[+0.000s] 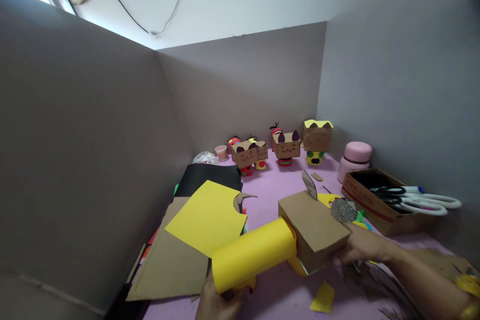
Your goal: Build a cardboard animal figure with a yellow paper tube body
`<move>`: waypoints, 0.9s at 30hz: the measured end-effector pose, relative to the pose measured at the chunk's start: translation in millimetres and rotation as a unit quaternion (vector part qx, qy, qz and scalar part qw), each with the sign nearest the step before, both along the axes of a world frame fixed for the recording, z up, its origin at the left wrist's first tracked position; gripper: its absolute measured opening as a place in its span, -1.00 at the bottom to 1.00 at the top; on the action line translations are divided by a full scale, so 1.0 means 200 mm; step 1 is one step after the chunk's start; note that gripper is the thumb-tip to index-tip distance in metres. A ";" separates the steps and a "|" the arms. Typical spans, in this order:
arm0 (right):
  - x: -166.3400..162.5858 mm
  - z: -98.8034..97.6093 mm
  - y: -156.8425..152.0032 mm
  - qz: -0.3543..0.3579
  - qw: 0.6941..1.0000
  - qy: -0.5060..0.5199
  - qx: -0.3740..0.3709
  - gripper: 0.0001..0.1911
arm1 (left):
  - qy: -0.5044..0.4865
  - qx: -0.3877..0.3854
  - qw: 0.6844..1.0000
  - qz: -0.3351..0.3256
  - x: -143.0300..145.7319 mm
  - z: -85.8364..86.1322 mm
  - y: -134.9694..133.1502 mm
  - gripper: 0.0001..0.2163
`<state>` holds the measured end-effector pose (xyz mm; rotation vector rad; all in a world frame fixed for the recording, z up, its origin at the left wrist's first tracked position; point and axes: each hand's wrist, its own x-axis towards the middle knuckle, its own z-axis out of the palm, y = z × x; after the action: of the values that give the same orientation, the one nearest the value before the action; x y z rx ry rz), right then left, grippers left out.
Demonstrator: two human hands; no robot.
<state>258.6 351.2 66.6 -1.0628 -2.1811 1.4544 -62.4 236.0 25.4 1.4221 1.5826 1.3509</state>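
Gripping a yellow tube [255, 255] by its near left end, the left hand [225, 297] is closed around it from below, a hold that probably leaves the right end free to sit against the box [315, 225]. The right hand [360, 250] grips the box at its near right corner, likely to steady it from the side opposite the tube. Tube and box meet above the near part of the counter [266, 205]; whether they are joined I cannot tell. A flap [309, 185] stands upright at the box's far edge. To the right, a carton [378, 215] holds scissors [423, 204] and a blue-tipped pen [415, 189], the scissor handles poking out over the near right side, perhaps for an easy grab; deeper in it is too dark to read. Beyond it is a lidded flask [354, 160], contents hidden, and at the far left a cup [222, 153] whose inside does not show. Far back, box-headed figures [287, 146] stand in a loose row, seemingly set out of the way. At left, a yellow sheet [210, 220] overlaps cardboard [168, 260], apparently stacked within reach.
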 end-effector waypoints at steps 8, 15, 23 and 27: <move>-0.01 0.02 -0.01 -0.012 1.000 0.012 -0.024 -0.15 | -0.090 -0.025 0.996 -0.012 0.00 -0.04 0.00 -0.68; -0.01 -0.02 -0.02 -0.015 0.999 0.034 -0.033 -0.09 | -0.130 -0.013 0.991 0.018 -0.03 -0.21 0.00 -0.50; -0.01 -0.03 -0.03 -0.044 0.996 0.068 -0.031 -0.31 | -0.078 0.080 0.990 0.091 -0.02 -0.24 -0.07 -0.26; -0.03 -0.02 -0.05 -0.074 0.991 0.114 -0.020 -0.17 | -0.086 0.120 0.982 0.118 -0.01 -0.24 -0.12 -0.27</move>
<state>251.7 341.7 62.1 -0.9937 -1.8824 1.4795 -63.9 212.5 -23.2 1.2406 1.5509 1.8049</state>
